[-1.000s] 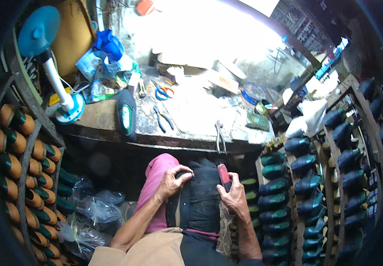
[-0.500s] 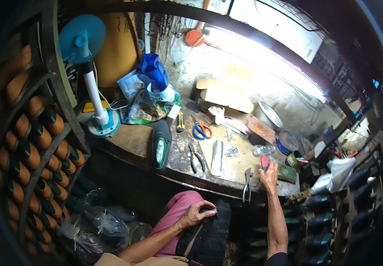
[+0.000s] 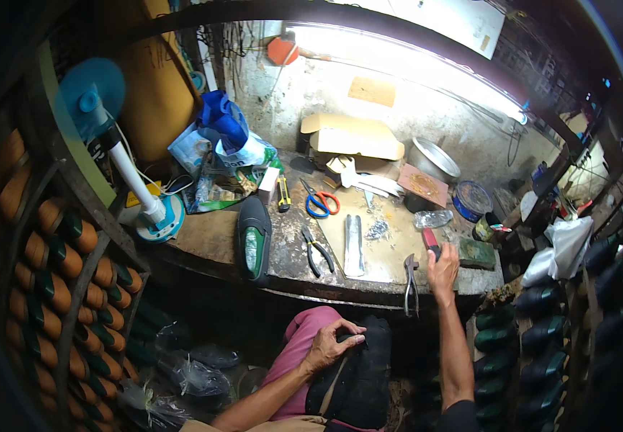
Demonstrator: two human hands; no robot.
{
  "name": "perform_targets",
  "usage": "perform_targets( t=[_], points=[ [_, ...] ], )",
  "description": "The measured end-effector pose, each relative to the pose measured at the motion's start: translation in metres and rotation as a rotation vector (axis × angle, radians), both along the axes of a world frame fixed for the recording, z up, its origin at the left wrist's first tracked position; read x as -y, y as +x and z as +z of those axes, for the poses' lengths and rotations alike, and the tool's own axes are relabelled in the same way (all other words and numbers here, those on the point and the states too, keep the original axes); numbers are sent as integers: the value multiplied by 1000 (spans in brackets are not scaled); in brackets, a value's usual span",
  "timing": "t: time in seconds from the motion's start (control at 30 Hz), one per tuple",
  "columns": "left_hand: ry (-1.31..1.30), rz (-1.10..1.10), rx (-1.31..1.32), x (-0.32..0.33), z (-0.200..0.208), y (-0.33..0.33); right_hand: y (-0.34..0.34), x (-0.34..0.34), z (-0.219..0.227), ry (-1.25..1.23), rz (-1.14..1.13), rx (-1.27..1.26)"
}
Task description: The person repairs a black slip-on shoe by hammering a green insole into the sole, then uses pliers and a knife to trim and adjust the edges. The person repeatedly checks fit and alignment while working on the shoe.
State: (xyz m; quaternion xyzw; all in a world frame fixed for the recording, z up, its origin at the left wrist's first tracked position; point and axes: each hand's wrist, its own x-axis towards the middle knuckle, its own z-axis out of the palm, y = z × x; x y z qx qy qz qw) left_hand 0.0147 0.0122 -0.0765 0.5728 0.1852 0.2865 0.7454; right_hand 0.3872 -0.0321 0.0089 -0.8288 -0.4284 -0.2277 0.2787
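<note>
On the right of the workbench [image 3: 293, 248], my right hand [image 3: 442, 272] has its fingers closed at the near end of a small red-and-black object [image 3: 430, 240]. Its exact kind is unclear. Metal pincers [image 3: 411, 282] lie just left of that hand, handles over the bench edge. My left hand [image 3: 334, 343] is above my lap, thumb and forefinger pinched together; anything between them is too small to make out. Under it, dark material [image 3: 358, 381] covers my thigh. A dark shoe [image 3: 254, 241] with a green shiny patch stands at the bench's left front.
Pliers [image 3: 317, 252], scissors [image 3: 321, 202], a yellow cutter [image 3: 283, 194] and a flat metal strip [image 3: 355, 246] lie mid-bench. A green block [image 3: 476, 253] sits right of my hand. A blue fan [image 3: 157, 212] stands left. Racks of shoes [image 3: 52, 288] flank both sides.
The view has shifted, so the bench sits differently in the picture. My right hand stays near the pincers, and the red-and-black object has moved slightly farther onto the bench. My left hand keeps its pinch.
</note>
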Motion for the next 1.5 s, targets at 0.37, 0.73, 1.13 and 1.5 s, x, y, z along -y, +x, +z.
perform_targets(
  t=[0.37, 0.73, 1.13, 1.5],
  points=[
    [-51, -13, -8, 8, 10, -14, -294, 104, -21, 222, 371, -567],
    [210, 41, -8, 17, 29, -40, -274, 116, -41, 347, 411, -848],
    [-53, 169, -198, 2, -1, -34, -261, 92, -77, 310, 262, -1113],
    [52, 184, -311, 2, 7, -22, -279, 81, -53, 371, 89, -896]
  ],
)
